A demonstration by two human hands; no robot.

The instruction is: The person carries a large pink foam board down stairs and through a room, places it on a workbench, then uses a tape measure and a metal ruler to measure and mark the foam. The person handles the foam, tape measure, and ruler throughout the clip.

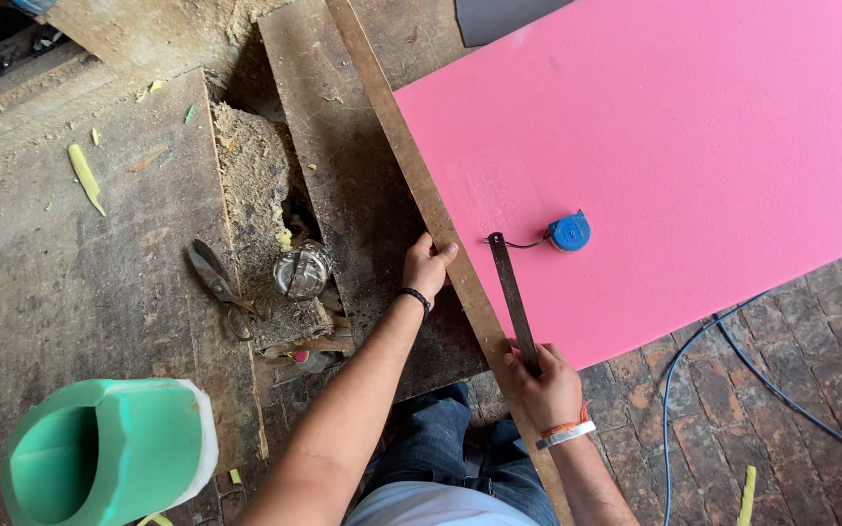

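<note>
While the left hand grips the long wooden strip with closed fingers, the right hand clamps the metal ruler's near end, hiding it. Beyond the right fingers, the ruler lies on the pink foam sheet, whose far edge is cut off; a blue tape measure sits just beside the ruler's tip.

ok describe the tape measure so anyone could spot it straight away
Find the big pink foam sheet on the right. Near its lower edge, just past the metal ruler, lies the tape measure. It is the only small, round, blue thing on the sheet.
</note>
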